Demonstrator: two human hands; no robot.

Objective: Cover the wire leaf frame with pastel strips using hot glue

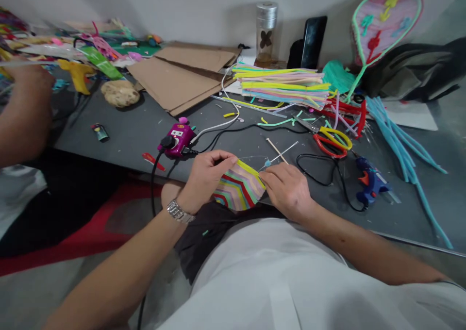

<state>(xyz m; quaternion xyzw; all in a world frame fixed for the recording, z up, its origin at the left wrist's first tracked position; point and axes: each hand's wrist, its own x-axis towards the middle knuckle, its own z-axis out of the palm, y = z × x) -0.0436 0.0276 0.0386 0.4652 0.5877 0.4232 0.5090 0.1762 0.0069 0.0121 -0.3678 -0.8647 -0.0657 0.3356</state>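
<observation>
A striped piece made of pipe cleaners (238,187), in yellow, pink, red and green bands, is held at the table's front edge over my lap. My left hand (207,177) pinches its upper left edge, thumb on top. On the other side, my right hand (287,189) has its fingers closed on the yellow upper right edge. Just beyond the right fingers lie a thin wooden stick (277,150) and a clear stick with a small blue blob (268,163). To the right rests a blue glue gun (373,179), with scissors (333,141) behind it.
Bundled pipe cleaners (284,87) lie at the back, near cardboard sheets (185,73) and a bottle (266,34). A purple power socket (178,140) with cables sits left of my hands. Blue pipe cleaners (396,145) spread at right. Another person's arm (25,107) is at far left.
</observation>
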